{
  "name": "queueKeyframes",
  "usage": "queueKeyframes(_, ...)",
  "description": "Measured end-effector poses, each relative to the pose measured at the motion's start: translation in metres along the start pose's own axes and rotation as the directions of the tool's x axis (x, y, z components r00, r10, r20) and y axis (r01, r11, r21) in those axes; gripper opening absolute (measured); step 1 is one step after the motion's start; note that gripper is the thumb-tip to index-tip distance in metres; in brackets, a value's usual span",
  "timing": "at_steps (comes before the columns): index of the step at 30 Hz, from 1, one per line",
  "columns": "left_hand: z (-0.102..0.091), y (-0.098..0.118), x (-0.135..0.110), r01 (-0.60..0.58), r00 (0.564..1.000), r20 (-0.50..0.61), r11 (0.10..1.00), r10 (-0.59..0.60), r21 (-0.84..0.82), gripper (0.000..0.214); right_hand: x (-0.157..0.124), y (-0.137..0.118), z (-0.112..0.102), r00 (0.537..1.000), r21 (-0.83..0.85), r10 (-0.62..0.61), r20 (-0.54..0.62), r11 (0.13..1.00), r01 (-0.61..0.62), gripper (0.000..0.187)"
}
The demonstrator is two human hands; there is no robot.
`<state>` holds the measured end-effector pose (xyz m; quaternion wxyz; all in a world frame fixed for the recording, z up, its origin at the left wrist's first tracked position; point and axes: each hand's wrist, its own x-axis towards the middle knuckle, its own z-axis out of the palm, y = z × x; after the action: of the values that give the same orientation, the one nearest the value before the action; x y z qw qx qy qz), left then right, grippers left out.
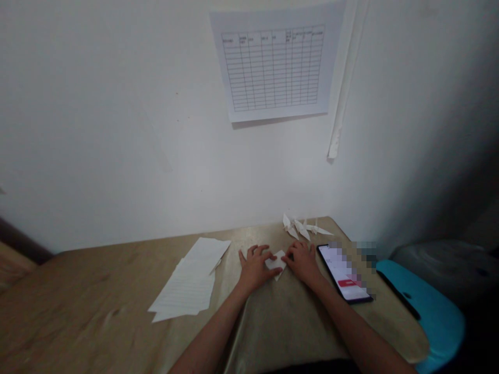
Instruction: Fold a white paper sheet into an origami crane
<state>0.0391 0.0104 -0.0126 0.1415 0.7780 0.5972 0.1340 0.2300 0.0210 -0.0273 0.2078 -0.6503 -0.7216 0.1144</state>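
A small folded piece of white paper (276, 263) lies on the tan table (97, 306), near its far edge and a little right of centre; both hands rest on it. The left hand (255, 267) lies palm down with its fingers spread, the fingertips pressing the paper's left side; the right hand (303, 261) lies flat on the paper's right side, fingers slightly apart, and it seems to press rather than pinch, though the view is too small and dim to be sure. Both forearms reach in from the near edge of the table.

Just left of the left hand lies a loose stack of lined white sheets (191, 283), fanned a little; behind the right hand, near the wall, stand a few finished folded paper figures (302, 227); just right of the right hand lies a phone (345, 272) with its screen lit. A blue stool (429, 306) stands beside the table's right end; a printed table sheet (275, 65) hangs on the white wall above.
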Motion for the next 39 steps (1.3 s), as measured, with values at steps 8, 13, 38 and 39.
queueKeyframes(8, -0.0014, 0.0003, -0.0002, 0.001, 1.0, 0.003, 1.0, -0.001, -0.013, 0.041, -0.0018, -0.0019, -0.0015, 1.0, 0.007, 0.009, 0.002, 1.0, -0.009, 0.017)
queueKeyframes(13, 0.0, -0.001, 0.0008, 0.0, 1.0, -0.001, 1.0, 0.0, -0.022, 0.043, -0.0012, -0.0017, -0.0002, 1.0, -0.013, 0.004, -0.005, 1.0, -0.004, 0.017)
queueKeyframes(38, 0.006, 0.0026, -0.0043, -0.055, 0.998, -0.013, 0.998, 0.055, -0.012, 0.049, 0.0003, 0.0027, 0.0062, 0.996, -0.047, -0.035, -0.077, 0.998, 0.031, 0.013)
queueKeyframes(39, 0.0062, 0.0024, -0.004, -0.054, 0.998, -0.014, 0.998, 0.054, -0.012, 0.049, 0.0002, 0.0038, 0.0067, 0.997, -0.037, -0.034, -0.075, 0.999, 0.031, 0.013)
